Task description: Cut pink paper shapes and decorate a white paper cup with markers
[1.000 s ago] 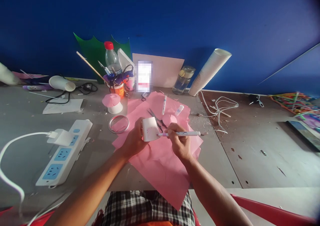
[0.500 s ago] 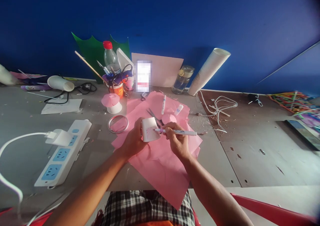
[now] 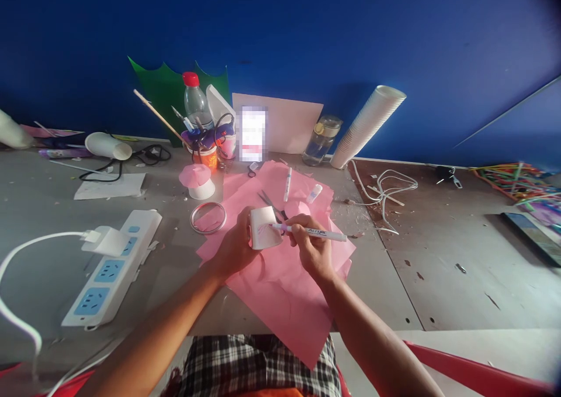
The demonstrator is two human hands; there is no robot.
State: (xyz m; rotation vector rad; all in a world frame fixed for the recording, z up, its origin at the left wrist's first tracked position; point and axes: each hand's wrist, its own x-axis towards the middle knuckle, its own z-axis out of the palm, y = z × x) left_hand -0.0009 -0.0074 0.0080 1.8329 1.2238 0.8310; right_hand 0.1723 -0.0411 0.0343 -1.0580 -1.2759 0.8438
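My left hand (image 3: 239,238) is closed around a white paper cup (image 3: 264,240), held tilted above the pink paper (image 3: 284,294). Faint purple strokes show on the cup's side. In my right hand (image 3: 313,248) is a white acrylic marker (image 3: 326,234), its tip at the cup's marked side. Behind the hands lie scissors (image 3: 267,199), partly covered by the cup. A marker cap or small white bottle (image 3: 314,193) and another white marker (image 3: 287,184) rest on the paper. To the left is a roll of tape (image 3: 208,217).
A white power strip (image 3: 111,271) with a plugged-in charger lies at left. Behind stand a cup with a pink paper top (image 3: 197,180), a red-capped bottle (image 3: 196,102), a water bottle (image 3: 322,141) and a tall stack of paper cups (image 3: 368,127). A phone (image 3: 532,238) lies far right.
The marker has shifted slightly on the cup, and its back end dips a little lower. Both hands keep their holds, and the whole view has moved slightly.
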